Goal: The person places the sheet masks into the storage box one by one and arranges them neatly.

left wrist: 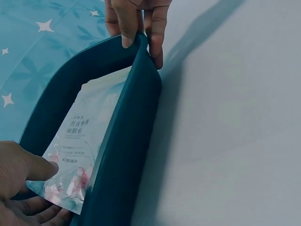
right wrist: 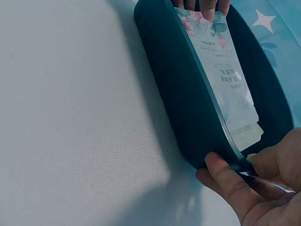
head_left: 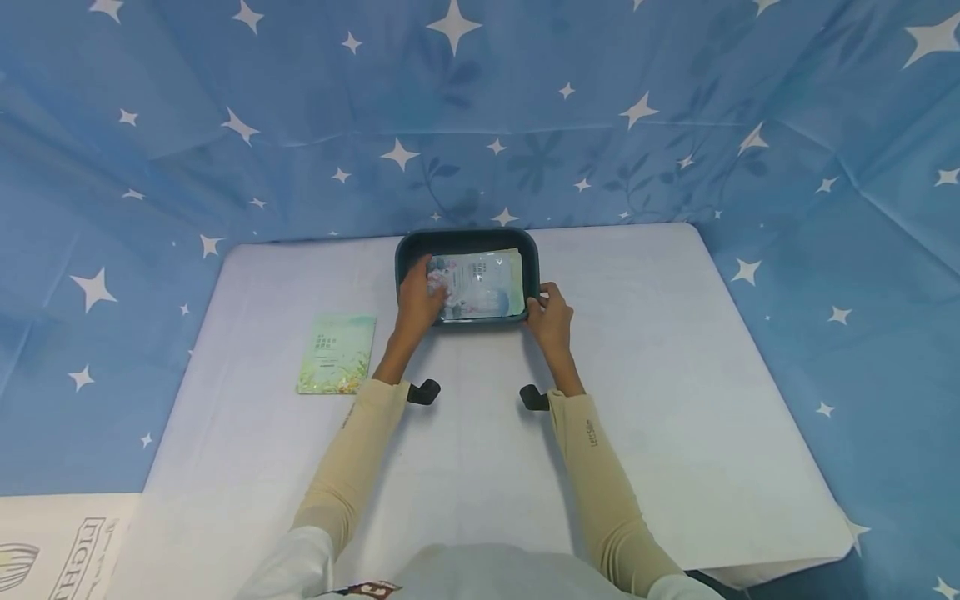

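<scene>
A dark teal plastic tray (head_left: 468,241) stands near the table's far edge. Inside it lies a pale flat packet (head_left: 483,283) with pink flowers and printed characters, like a face mask sachet. My left hand (head_left: 417,308) pinches that packet's left end, thumb on top and fingers beneath, as the left wrist view shows. Under it peeks the edge of a light green packet (right wrist: 247,136). At the tray's near right corner, my right hand (head_left: 551,321) grips the rim between thumb and fingers. Another light green packet (head_left: 336,354) lies flat on the table, left of my left forearm.
The table wears a white cloth (head_left: 675,400). A blue curtain (head_left: 300,100) with white stars hangs behind and at both sides. Black wrist mounts (head_left: 424,392) stick out from my sleeves. A printed off-white sheet or bag (head_left: 60,542) shows at the lower left.
</scene>
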Demonstrator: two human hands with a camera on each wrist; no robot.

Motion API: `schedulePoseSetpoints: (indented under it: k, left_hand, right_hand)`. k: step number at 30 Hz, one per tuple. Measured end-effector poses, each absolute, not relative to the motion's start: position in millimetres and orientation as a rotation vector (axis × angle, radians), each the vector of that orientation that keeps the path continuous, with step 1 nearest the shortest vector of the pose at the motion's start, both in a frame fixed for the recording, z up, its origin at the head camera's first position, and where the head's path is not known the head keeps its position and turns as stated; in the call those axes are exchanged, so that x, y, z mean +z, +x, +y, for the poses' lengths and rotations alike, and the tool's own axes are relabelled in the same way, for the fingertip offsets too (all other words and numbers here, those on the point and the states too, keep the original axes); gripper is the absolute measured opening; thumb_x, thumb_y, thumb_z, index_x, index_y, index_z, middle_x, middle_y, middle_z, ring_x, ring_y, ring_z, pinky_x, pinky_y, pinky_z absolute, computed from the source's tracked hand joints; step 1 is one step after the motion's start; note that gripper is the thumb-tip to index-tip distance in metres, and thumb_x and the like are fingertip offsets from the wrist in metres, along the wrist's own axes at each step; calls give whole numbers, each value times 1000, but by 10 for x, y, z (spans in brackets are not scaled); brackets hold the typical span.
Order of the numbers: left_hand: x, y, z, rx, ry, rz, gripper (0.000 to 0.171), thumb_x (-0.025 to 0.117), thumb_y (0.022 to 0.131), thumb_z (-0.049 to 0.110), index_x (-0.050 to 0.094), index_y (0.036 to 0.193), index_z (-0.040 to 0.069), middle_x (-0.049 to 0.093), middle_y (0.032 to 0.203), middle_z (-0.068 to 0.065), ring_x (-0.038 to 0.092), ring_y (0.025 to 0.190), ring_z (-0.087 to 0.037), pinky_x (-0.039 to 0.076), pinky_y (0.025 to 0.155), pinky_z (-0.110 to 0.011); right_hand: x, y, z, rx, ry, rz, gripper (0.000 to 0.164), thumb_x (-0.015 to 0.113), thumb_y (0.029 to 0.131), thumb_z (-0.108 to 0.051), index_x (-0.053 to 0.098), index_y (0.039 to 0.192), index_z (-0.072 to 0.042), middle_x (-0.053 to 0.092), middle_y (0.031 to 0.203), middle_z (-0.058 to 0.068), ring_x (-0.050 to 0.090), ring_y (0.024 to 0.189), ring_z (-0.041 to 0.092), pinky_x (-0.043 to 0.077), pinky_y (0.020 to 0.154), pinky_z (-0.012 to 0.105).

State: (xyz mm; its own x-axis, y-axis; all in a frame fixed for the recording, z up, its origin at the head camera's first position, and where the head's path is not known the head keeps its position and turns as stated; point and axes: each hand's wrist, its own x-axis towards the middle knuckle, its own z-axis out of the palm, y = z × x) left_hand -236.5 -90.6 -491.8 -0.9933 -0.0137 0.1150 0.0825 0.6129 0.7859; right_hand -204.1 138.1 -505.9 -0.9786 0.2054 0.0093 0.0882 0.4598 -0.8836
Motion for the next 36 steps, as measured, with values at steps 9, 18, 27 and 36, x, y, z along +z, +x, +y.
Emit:
schedulePoseSetpoints:
  k: [9, 18, 27, 36]
  left_hand:
    - [-4984, -2296, -864, -1267, -57, -2745, 62, 62, 93, 10, 34, 147, -4, 53, 137, -27, 53, 128, -40, 41, 108, -46]
    - [-4983, -2224, -869, -1209, -139, -2861, 65, 59, 97, 16, 28, 150, -2, 46, 145, -28, 53, 127, -41, 44, 106, -46]
    - [-4905, -2042, -1157, -1277, -207, -2592, 48, 55, 97, 9, 42, 142, -3, 47, 142, -24, 49, 130, -35, 43, 107, -44]
    - [-5003, -1774, -1802, -1361, 158, -2320, 25, 55, 96, 7, 61, 119, -2, 65, 111, -20, 63, 101, -33, 52, 83, -43]
  right_hand:
    - [-5054, -2047, 1368, 1548, -258, -2585, 27, 53, 97, -6, 54, 123, 3, 65, 116, 31, 73, 84, 36, 59, 67, 39]
    - [-5037, -2047, 1355, 1536, -269, -2595, 28, 54, 98, -6, 54, 124, 4, 65, 116, 31, 73, 86, 35, 59, 68, 41]
    - [-5092, -2097, 1355, 1527, -266, -2596, 28, 53, 98, -8, 54, 124, 3, 65, 117, 31, 73, 84, 35, 59, 69, 42]
    - [-5108, -2113, 1359, 1532, -266, -2607, 29, 52, 99, -8, 53, 125, 3, 63, 120, 32, 72, 92, 36, 59, 72, 42]
